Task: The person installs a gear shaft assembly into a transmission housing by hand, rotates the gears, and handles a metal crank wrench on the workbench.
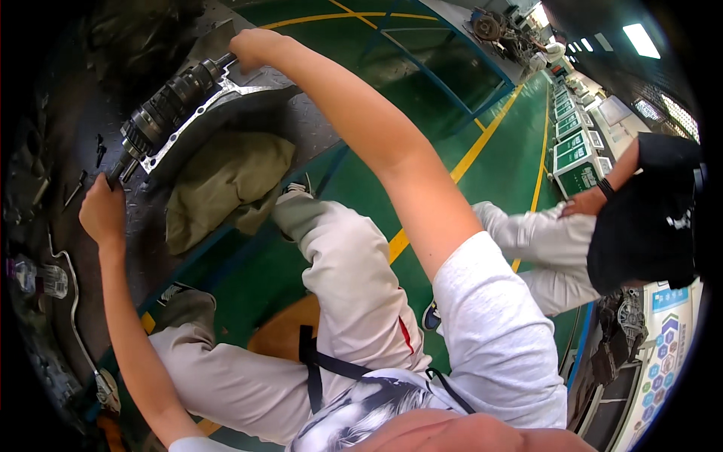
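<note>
A dark steel gear shaft [167,107] lies slantwise across the workbench, its gears stacked along its length. My left hand [103,212] is closed round its near left end, and my right hand [260,50] grips the far right end. Just beneath and beside the shaft is a curved metal housing [202,119] with a bright flange pierced by bolt holes. Whether the shaft rests in the housing or is held over it, I cannot tell. Next to the housing, an olive-green cloth [226,181] lies crumpled at the bench edge.
Small dark bolts [99,151] lie left of the shaft. A bent metal rod [74,301] and a clear plastic cup [53,280] sit farther left on the workbench [143,248]. To my right, a seated person [640,226] is close by. Another bench frame [444,60] stands beyond the green floor.
</note>
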`<act>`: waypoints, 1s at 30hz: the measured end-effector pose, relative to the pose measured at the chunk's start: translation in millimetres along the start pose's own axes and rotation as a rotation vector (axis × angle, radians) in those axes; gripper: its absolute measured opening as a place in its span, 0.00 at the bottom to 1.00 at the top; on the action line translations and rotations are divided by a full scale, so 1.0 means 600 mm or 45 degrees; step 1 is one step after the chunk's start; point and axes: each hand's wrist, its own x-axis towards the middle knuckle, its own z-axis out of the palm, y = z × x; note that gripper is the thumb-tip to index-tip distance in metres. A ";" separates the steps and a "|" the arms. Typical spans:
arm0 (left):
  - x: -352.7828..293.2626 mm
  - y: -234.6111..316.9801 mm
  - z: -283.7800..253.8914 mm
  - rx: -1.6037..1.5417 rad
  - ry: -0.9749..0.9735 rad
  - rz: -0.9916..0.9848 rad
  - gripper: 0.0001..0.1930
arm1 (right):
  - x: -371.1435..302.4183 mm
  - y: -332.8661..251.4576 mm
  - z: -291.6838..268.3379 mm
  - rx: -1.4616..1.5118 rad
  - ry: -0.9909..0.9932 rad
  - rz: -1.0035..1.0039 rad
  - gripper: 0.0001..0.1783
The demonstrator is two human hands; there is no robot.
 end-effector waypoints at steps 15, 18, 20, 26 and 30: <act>0.006 0.009 -0.031 -0.211 0.025 -0.044 0.05 | 0.033 0.062 0.072 0.253 0.329 -0.043 0.25; 0.024 0.017 -0.045 -0.296 -0.155 -0.023 0.08 | 0.106 0.226 0.117 0.045 0.386 -0.254 0.22; 0.013 -0.003 -0.045 -0.294 -0.326 -0.076 0.09 | 0.130 0.199 0.150 0.219 0.365 -0.342 0.18; -0.009 -0.019 -0.001 -0.212 -0.084 -0.123 0.08 | 0.166 0.154 0.168 0.322 0.398 -0.431 0.15; 0.009 -0.006 0.002 -0.246 -0.099 -0.113 0.08 | 0.177 0.196 0.175 0.319 0.383 -0.371 0.16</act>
